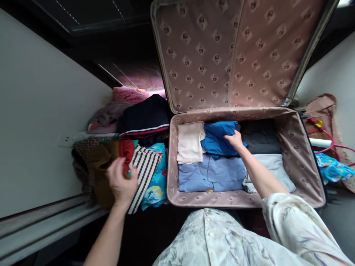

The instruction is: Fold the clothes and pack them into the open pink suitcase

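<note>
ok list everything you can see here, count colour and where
suitcase: 1, beige patterned lining, open, centre
bright blue garment: 1, blue, in suitcase, back middle
cream garment: 1, folded, in suitcase, back left
light blue garment: 1, folded, in suitcase, front
dark garments: dark grey, in suitcase, back right
pale grey garment: 1, in suitcase, front right
striped cloth: 1, black and white, in pile left of suitcase
mustard cloth: 1, same pile
left hand: over the pile
right hand: on bright blue garment

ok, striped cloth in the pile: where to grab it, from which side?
Judging by its pose, take the striped cloth by its near lower edge, coming from the left hand side. That end hangs free over the pile; its upper end is tucked under the red piece.
</note>
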The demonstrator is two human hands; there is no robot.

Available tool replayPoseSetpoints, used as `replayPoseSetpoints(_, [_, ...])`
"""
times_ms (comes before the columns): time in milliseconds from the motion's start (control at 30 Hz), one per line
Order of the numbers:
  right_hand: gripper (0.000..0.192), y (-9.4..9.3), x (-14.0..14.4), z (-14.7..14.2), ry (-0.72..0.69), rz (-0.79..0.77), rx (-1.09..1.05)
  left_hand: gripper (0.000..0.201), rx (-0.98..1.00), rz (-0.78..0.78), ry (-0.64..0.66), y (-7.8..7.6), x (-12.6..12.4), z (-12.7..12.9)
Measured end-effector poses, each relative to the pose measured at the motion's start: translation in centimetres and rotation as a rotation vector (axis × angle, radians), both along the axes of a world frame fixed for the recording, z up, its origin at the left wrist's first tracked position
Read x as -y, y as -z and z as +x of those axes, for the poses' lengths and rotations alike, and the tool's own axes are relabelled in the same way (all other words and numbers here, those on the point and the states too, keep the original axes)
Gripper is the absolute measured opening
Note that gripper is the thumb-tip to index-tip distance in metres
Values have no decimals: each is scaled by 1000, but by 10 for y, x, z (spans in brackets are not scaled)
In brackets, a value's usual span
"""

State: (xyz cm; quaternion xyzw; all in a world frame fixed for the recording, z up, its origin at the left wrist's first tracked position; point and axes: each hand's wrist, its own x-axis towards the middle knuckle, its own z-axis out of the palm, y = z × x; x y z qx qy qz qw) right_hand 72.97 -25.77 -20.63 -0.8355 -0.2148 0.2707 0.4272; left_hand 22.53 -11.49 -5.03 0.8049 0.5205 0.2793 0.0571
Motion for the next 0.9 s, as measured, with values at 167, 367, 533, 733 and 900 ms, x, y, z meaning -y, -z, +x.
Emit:
replayPoseSetpoints(167, [42,-51,39,-29,-79,123,-135,78,351,-596,360,38,60,131])
replayPoseSetpoints(367, [48,-119,62,-101,-82,276,-491,128,600,-1107,549,49,87,202])
replayPoseSetpoints(533, [56,-162,39,-186,-100,307,-804,96,798,-1245,405,-5,81,135])
replayPoseSetpoints(733, [59,-154,-29,-292,-392,388,-791,80,632,-1002,98,-45,45,13])
replayPoseSetpoints(900, [57,-104,-61,-318,-684,243,31,84,88,-600,-204,-1,21,-20])
